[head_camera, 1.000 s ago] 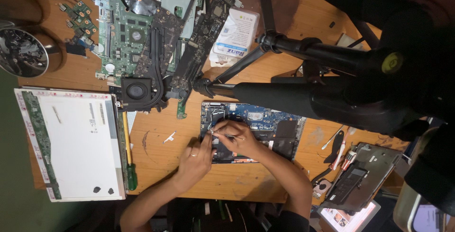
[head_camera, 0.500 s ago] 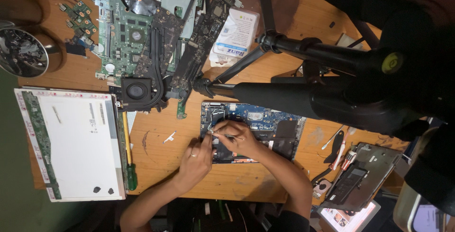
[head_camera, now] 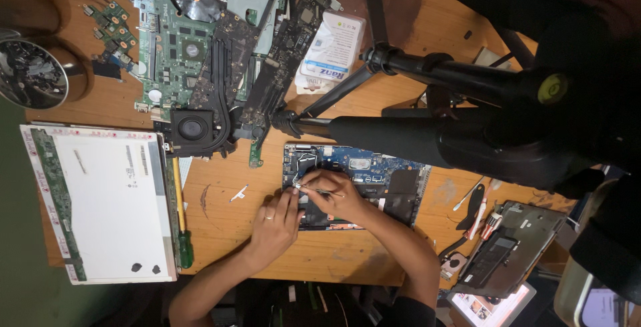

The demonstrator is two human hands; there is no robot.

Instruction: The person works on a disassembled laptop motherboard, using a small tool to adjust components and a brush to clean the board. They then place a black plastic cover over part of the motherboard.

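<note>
Cluttered wooden table: right hand pinches tweezers over opened laptop, left hand curled beside.

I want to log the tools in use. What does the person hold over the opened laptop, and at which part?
The right hand pinches thin metal tweezers at their rear end, tips left. The left hand appears to hold nothing.

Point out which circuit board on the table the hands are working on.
The blue board in the opened laptop base, under both hands; the green boards lie untouched farther up the table.
</note>
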